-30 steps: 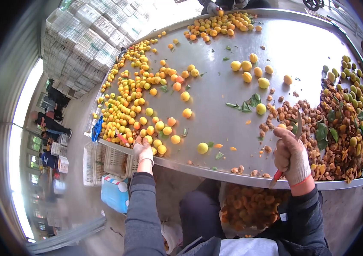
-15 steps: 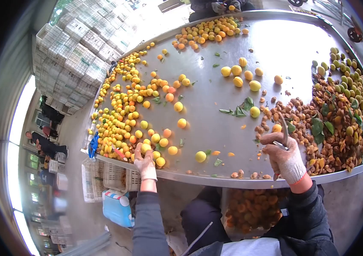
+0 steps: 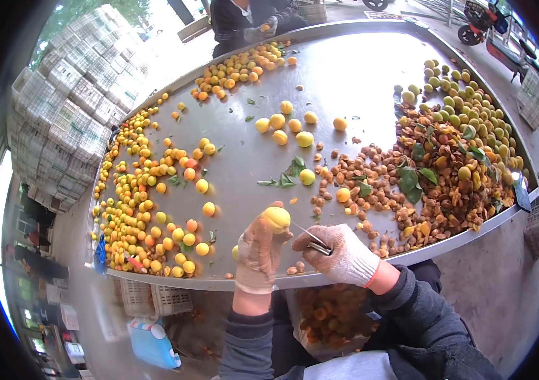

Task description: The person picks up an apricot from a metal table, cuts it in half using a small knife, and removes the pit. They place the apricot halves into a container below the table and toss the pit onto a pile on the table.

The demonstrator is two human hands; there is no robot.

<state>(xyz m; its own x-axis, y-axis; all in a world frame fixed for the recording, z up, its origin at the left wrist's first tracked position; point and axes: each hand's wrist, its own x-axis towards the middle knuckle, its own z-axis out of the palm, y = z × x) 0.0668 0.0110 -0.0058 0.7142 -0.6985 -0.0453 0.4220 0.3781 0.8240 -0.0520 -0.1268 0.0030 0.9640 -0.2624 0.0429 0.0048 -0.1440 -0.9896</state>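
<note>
Gloved, my left hand [image 3: 257, 254] holds a yellow apricot [image 3: 276, 219] up over the front edge of the metal table [image 3: 244, 168]. My right hand [image 3: 340, 254], gloved too, is closed around a small knife [image 3: 320, 248], its thin blade pointing at the apricot's right side. Beyond my right hand lie brown apricot pits [image 3: 371, 174], with a heap of split apricot pieces [image 3: 437, 212] farther right. A spread of whole apricots [image 3: 136, 218] covers the table's left side.
Several loose apricots [image 3: 295, 124] and green leaves [image 3: 285, 178] lie mid-table. Greenish fruit [image 3: 481, 117] lines the right edge. Another person [image 3: 237, 25] works at the far side. Below the front edge are crates [image 3: 171, 300] and a container of orange halves [image 3: 333, 316].
My left hand has come from the apricots at left to the middle, bringing one apricot. My right hand has brought the knife beside it. The view has swung right.
</note>
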